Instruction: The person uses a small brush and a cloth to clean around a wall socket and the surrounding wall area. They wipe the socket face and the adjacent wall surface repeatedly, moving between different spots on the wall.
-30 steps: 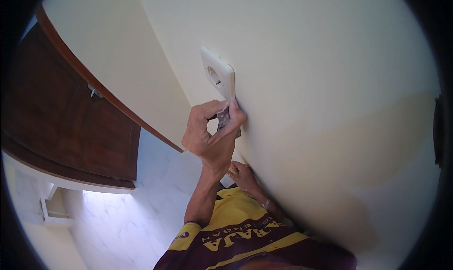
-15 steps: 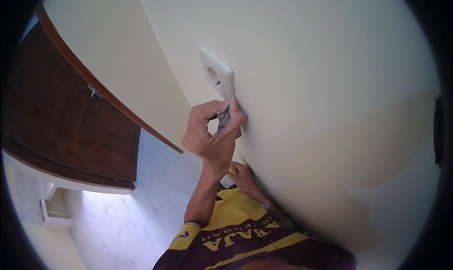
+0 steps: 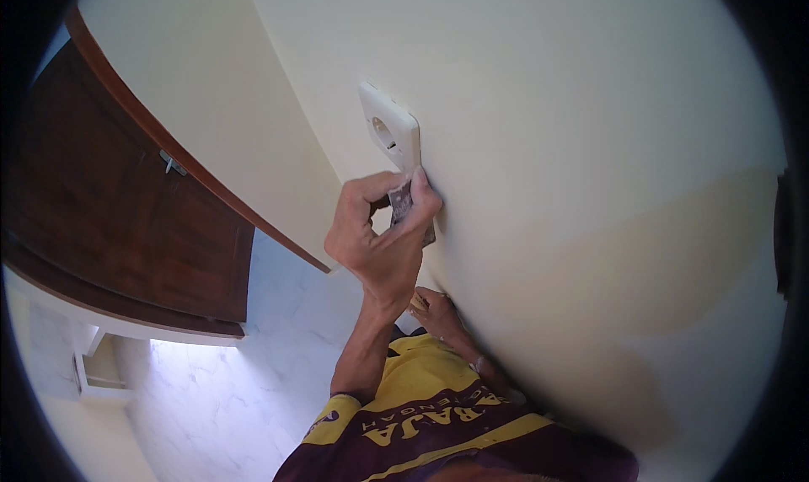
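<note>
**Pressing a sanding scrap against the wall just under the socket**

Filling most of the view is the cream wall (image 3: 590,145), curving away under the fisheye, with a paler patched band showing across it toward 4 o'clock. At 9 o'clock the dark wooden door (image 3: 109,221) is standing in its frame, and the white marbled floor (image 3: 253,372) is running below it toward 7 o'clock. The person's yellow and maroon shirt (image 3: 421,415) is taking up the 6 o'clock edge.

The left hand (image 3: 379,238) is sitting near the middle, curled narrow, its thumb and fingers pinching a small grey piece of sandpaper (image 3: 403,202) and holding it flat to the wall. The white wall socket (image 3: 389,135) is lying at 12 o'clock from that hand, its long axis tilting from 11 to 5 o'clock, and its lower corner is touching or all but touching the sandpaper. So the left hand is by far the nearer one to the socket.

The right hand (image 3: 434,309) is resting lower, at 5 o'clock from the left, against the wall; whether it is holding anything I cannot tell.
</note>
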A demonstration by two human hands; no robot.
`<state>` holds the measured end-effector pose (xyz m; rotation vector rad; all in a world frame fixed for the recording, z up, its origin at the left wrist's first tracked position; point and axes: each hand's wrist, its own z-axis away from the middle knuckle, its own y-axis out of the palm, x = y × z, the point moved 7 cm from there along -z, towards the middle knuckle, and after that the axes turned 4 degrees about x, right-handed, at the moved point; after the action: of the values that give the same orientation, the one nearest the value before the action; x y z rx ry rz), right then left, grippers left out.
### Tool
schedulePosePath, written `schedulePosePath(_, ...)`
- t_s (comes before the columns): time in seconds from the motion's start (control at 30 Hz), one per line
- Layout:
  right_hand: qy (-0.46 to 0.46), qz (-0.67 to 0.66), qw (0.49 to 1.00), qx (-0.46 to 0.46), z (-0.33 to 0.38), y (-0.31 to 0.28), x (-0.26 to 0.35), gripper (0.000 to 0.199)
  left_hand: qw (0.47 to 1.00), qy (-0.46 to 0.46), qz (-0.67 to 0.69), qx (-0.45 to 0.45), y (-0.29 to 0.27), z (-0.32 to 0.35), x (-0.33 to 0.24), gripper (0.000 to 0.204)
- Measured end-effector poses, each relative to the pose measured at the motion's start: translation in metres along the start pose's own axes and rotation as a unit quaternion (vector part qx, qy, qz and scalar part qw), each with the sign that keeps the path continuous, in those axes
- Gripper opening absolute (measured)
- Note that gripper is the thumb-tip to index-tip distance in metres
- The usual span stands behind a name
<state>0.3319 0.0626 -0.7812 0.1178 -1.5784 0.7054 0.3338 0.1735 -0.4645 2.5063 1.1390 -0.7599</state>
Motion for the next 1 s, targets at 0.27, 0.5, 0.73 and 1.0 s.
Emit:
schedulePosePath(0.27, 0.011, -0.002, 1.000, 0.024, -0.001, -0.003, 0.005, 0.037, 0.999, 0.036, -0.008, -0.013, 0.002, -0.002, 0.000, 0.022)
schedulePosePath(0.5, -0.003, -0.013, 1.000, 0.019, -0.008, -0.002, -0.013, 0.039, 0.999, 0.033, -0.006, 0.005, 0.008, 0.009, 0.006, 0.022)
schedulePosePath(0.73, 0.048, 0.000, 0.999, 0.020, 0.002, -0.015, 0.007, 0.038, 0.998, -0.048, -0.034, 0.026, -0.004, -0.007, 0.027, 0.023)
schedulePosePath(1.0, 0.036, 0.000, 0.999, 0.019, 0.000, -0.001, -0.015, 0.039, 0.998, -0.033, 0.049, 0.037, 0.005, 0.013, 0.019, 0.021)
